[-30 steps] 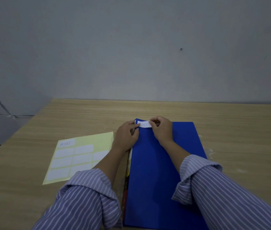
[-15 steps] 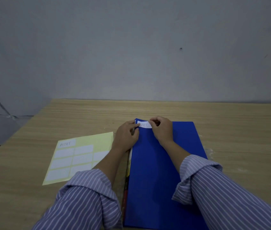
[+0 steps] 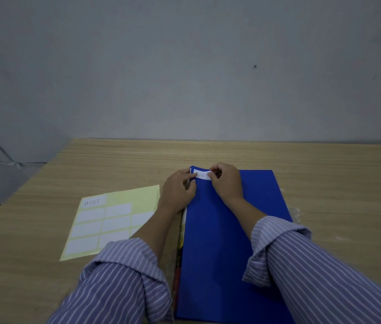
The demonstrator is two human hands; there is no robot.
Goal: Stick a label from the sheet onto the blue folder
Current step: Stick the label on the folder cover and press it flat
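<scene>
Our left hand [image 3: 178, 191] and right hand [image 3: 227, 183] press fingers [image 3: 212, 176] on the small white paper label [image 3: 201, 175] at the flat blue folder's [image 3: 220, 242] far-left corner; yellow label sheet [image 3: 114, 218] lies left on the wooden desk [image 3: 325, 183].

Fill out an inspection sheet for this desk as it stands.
Surface: wooden table, pale smudges near its right side.
Job's things: blue folder lies flat; white label marked ASSET sits at its far left corner; yellow label sheet lies left of it, several labels remaining.
Clutter: nothing seen.
Grippers: left hand and right hand both touch the label's ends; the left also holds a pen.
Cables: nothing seen.
Surroundings: plain grey wall.
</scene>
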